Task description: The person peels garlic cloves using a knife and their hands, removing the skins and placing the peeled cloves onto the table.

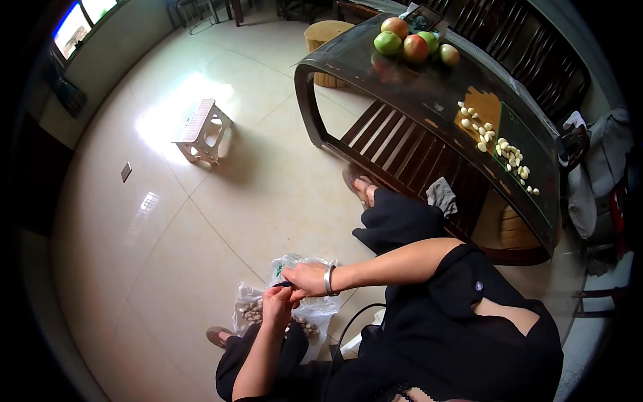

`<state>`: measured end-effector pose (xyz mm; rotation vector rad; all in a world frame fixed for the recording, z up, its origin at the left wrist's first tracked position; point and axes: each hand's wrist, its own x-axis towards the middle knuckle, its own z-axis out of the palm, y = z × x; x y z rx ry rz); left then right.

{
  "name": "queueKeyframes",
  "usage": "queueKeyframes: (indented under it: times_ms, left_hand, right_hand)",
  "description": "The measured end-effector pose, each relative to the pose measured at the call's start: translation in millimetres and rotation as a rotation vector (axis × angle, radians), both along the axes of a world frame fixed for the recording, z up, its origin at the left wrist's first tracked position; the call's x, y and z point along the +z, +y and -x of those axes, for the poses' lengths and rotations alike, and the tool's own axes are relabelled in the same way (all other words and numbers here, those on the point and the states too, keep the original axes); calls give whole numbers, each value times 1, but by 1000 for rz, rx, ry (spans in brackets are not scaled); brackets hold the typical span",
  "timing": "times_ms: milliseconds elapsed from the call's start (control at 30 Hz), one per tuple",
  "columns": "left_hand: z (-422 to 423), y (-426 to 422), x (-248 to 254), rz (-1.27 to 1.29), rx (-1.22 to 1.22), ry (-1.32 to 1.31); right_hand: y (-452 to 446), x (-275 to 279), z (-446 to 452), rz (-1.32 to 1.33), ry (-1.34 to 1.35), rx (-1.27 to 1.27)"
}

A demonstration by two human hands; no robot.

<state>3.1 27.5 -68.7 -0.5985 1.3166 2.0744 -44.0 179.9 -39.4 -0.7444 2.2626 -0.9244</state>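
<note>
My right hand (307, 279), with a silver bracelet (329, 280) on its wrist, is closed with its fingers meeting those of my left hand. A small dark object (284, 284) shows between the hands; its kind cannot be made out. My left hand (276, 305) is closed in a pinch just below, and what its fingers hold is hidden. Both hands are above a clear plastic bag (321, 307) lying spread on the floor. Unpeeled garlic (252, 312) lies in the bag, partly covered by my left arm and hand.
Peeled garlic cloves (510, 155) lie in groups on a dark low table (348, 57) to the right. Several red and green fruits (415, 48) sit at its far end. A small plastic stool (203, 130) stands on the tiled floor. A grey cloth (441, 196) rests on the slatted shelf.
</note>
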Motion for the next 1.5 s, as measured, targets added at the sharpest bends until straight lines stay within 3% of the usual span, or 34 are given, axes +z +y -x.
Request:
queueKeyframes:
  times_ms: [200, 300, 467, 533, 633, 900, 1000, 1100, 1167, 1333, 1433, 1500]
  left_hand:
    - [-4, 5, -9, 29, 45, -88]
    - [-4, 4, -19, -26, -112, -221]
    - [-6, 8, -27, -136, -120, -237]
    - [-2, 6, -25, -301, -162, -179]
    - [0, 12, -9, -171, -41, -226]
    - [0, 3, -9, -271, -88, -129]
    - [0, 9, 8, -228, 3, -161]
    - [-3, -1, -9, -29, -128, -116]
    - [-5, -10, -28, 89, -374, -33]
    - [1, 4, -12, 170, -276, 4]
    - [7, 3, 3, 61, -183, 17]
    - [11, 0, 10, -207, -108, -19]
  right_hand:
    - [-2, -2, -2, 29, -17, -75]
    - [-3, -6, -4, -55, -50, -55]
    - [-5, -11, -2, -200, -115, 25]
    - [-3, -11, -1, -174, -98, 6]
    - [-4, -15, 3, -140, -103, -13]
    - [-4, -18, 4, -14, -139, -57]
    - [-2, -4, 12, -14, -113, -33]
    - [3, 5, 18, -63, -87, -1]
    - [2, -6, 17, -50, -65, -4]
    - [3, -6, 19, -167, -52, 0]
    - [6, -3, 23, -142, -48, -51]
    - [5, -2, 24, -140, -44, -75]
